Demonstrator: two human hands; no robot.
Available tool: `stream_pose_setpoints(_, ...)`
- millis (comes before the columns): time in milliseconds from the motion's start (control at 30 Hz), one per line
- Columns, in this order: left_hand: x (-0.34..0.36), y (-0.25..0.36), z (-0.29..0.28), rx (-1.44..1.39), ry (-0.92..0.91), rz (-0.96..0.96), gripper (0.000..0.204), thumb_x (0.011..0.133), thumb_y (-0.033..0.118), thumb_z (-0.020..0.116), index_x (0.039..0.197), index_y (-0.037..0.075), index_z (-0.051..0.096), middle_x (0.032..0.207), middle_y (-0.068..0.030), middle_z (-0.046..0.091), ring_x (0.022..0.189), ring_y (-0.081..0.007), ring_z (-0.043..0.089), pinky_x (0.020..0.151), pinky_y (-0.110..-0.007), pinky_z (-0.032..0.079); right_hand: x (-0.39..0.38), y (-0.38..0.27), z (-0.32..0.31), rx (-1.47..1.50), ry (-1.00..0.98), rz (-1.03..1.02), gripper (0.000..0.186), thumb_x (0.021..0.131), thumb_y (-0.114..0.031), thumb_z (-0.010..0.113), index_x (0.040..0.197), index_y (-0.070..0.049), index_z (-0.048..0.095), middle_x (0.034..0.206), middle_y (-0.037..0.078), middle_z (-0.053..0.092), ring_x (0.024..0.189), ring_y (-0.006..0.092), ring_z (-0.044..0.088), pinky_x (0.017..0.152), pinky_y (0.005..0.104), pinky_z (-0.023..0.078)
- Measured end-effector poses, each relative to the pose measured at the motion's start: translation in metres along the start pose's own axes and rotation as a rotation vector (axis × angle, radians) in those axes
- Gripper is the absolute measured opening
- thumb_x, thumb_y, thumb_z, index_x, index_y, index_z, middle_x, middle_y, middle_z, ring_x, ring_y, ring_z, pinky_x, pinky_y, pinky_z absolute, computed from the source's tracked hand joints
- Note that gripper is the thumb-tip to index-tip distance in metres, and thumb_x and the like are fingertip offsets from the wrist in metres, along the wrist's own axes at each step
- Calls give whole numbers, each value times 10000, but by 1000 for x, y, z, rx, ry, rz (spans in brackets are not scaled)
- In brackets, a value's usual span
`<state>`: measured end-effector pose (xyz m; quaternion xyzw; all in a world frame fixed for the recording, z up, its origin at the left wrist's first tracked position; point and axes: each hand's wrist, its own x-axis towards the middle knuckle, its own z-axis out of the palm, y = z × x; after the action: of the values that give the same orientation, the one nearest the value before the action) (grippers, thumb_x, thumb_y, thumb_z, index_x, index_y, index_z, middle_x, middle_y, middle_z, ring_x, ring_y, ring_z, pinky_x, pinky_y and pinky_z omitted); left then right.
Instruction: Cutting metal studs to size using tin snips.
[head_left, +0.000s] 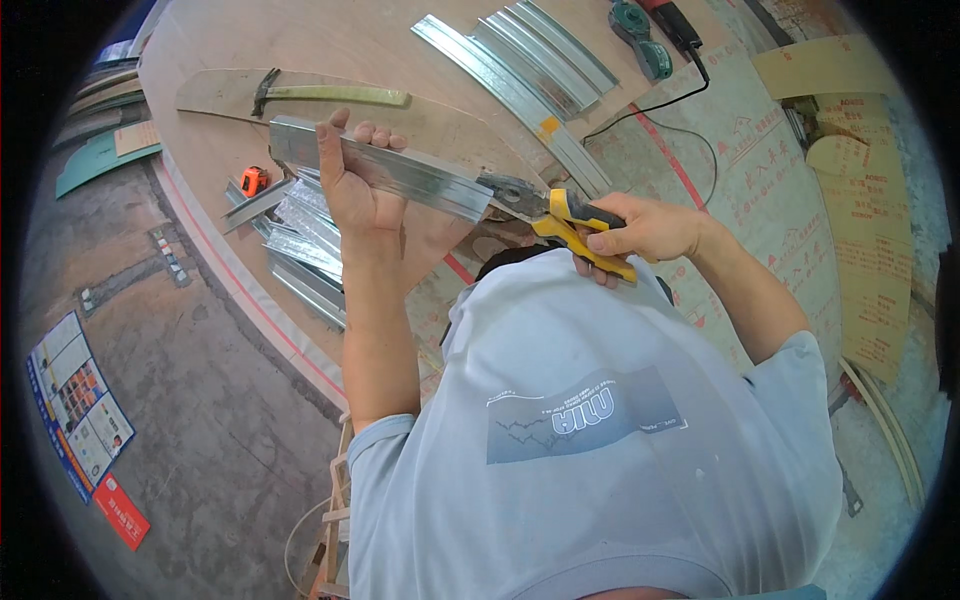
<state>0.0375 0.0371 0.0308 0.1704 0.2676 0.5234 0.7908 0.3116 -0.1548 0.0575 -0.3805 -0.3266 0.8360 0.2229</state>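
Note:
My left hand point(360, 180) is closed around a short length of silvery metal channel point(430, 182), thumb over its near side and fingertips showing on the far side. The channel slants down to the right. In my right hand point(645, 232) is a pair of pliers point(562, 215) with yellow and black handles, its fingers wrapped round the grips. The dark jaws of the pliers meet the channel's right end at its upper corner; whether they bite on the metal is too small to tell.
A hammer point(330, 94) lies on a board beyond my left hand. Cut metal pieces point(305, 225) are heaped beside an orange tape measure point(254, 181). Longer metal channels point(510, 95) lie at the far side, near a corded power tool point(672, 22) and a green tool point(640, 40).

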Motion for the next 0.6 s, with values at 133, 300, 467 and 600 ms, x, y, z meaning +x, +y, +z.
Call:
stream_pose_setpoints(133, 0, 0, 2, -6, -20, -2, 394, 975, 328, 712, 1211, 49, 565, 834, -50, 567, 783, -202, 541, 805, -389, 495, 0, 0, -1, -5, 6, 8, 249, 1040, -269, 599, 1036, -34, 517, 929, 89, 647, 746, 173, 648, 675, 330, 559)
stream_pose_setpoints(300, 0, 3, 2, 28, -4, -30, 380, 972, 334, 718, 1176, 45, 580, 812, -47, 563, 777, -205, 552, 792, -405, 498, 2, 1, 2, -22, 25, 20, 259, 1039, -281, 609, 1014, -33, 537, 862, 68, 632, 698, 155, 629, 643, 317, 542)
stream_pose_setpoints(467, 2, 16, 33, 239, -8, -126, 287, 957, 287, 729, 1076, 50, 619, 781, -50, 596, 716, -206, 577, 712, -401, 509, 5, 7, 15, -156, 110, 76, 291, 1032, -298, 621, 967, -19, 571, 793, 35, 607, 637, 120, 593, 573, 303, 492)
stream_pose_setpoints(600, -14, 17, 97, 924, -472, -394, 327, 920, 210, 749, 1142, 21, 600, 778, -77, 635, 650, -194, 627, 637, -355, 525, 15, -22, 25, -513, -11, 264, 274, 1019, -265, 626, 963, 0, 585, 743, 41, 602, 604, 120, 573, 552, 298, 461)
